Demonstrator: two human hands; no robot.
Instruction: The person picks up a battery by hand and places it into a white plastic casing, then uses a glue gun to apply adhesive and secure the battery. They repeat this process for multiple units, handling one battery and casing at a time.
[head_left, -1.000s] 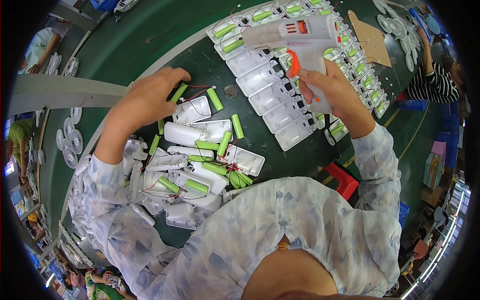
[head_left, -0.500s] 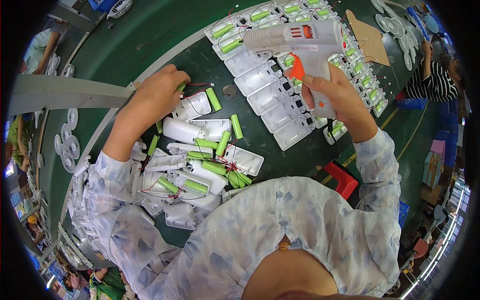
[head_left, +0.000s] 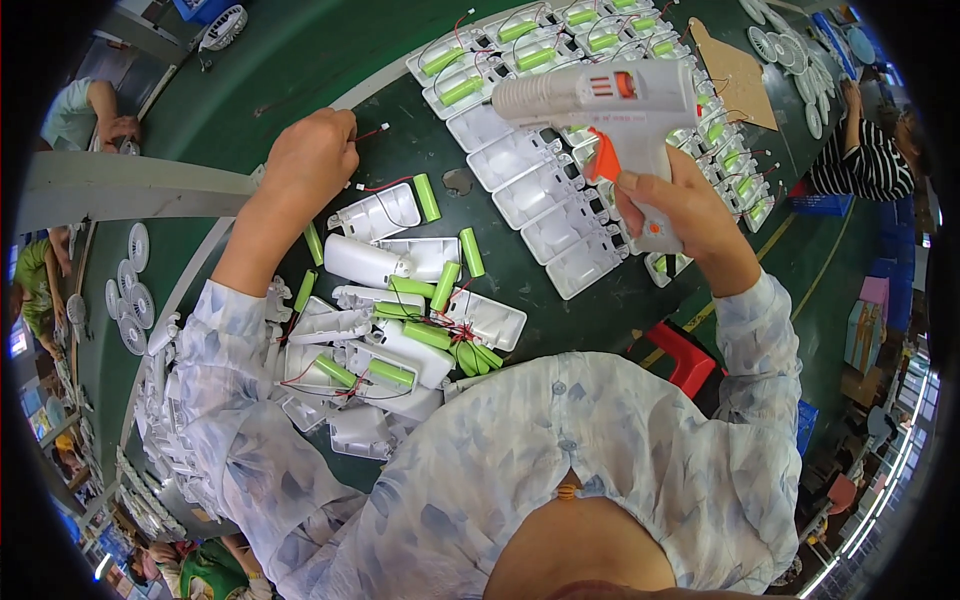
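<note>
My right hand (head_left: 692,205) is wrapped round the handle of a white glue gun (head_left: 650,100) with an orange trigger, held over the rows of white plastic housings (head_left: 545,195). Its ribbed barrel points left. My left hand (head_left: 315,155) is closed above the green table, left of the rows. A thin red lead with a small white plug sticks out beside its fingers; the green battery cell it belongs to is hidden in the grip. Just below that hand lie a loose white housing (head_left: 380,212) and a green cell (head_left: 427,197).
A pile of housings, green cells and red wires (head_left: 400,340) lies before me on the left. Farther rows of housings hold green cells (head_left: 460,92). Brown cardboard (head_left: 735,75) lies at the far right, a red stool (head_left: 685,360) nearer. A pale metal post (head_left: 140,190) juts in from the left.
My left hand has lifted away and slightly left from the loose housing, carrying the wired green cell. The glue gun has shifted slightly right and nearer to me.
</note>
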